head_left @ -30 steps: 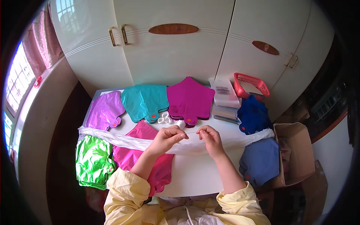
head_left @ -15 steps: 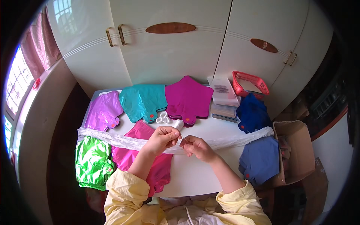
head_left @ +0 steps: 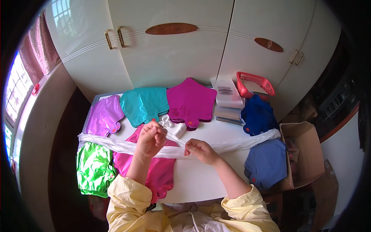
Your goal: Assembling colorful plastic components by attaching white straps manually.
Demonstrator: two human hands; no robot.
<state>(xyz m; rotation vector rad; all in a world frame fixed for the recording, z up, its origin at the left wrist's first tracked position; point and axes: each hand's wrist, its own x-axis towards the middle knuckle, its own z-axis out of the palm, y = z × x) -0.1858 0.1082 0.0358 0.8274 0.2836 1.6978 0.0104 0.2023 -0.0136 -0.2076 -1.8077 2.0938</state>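
Note:
A thin white string (head_left: pixel 174 138) is stretched taut between my two hands, slanting down to the right. My left hand (head_left: pixel 150 138) is raised and closed around its upper end. With thumb and fingertips, my right hand (head_left: pixel 201 150) pinches the lower end. Just behind the string lies a small white roll (head_left: pixel 179 130), with white ribbon coils (head_left: pixel 165 121) beside it. Under my hands a long bundle of white strands (head_left: pixel 228 147) crosses the table from side to side. A flat pink foil balloon (head_left: pixel 154 174) lies below my left wrist, partly covered by the bundle and my forearm.
Flat foil balloons lie around: purple (head_left: pixel 102 114), teal (head_left: pixel 143 104), magenta star (head_left: pixel 192 100), green (head_left: pixel 94 168), dark blue (head_left: pixel 259 116), slate blue (head_left: pixel 266 162). Plastic-wrapped cards (head_left: pixel 228 94) and a red basket (head_left: pixel 255 92) stand behind. A cardboard box (head_left: pixel 309 154) sits at right.
My hands have drawn apart. The left moved up and leftward, the right slightly down, so the string between them is longer and the white roll shows more.

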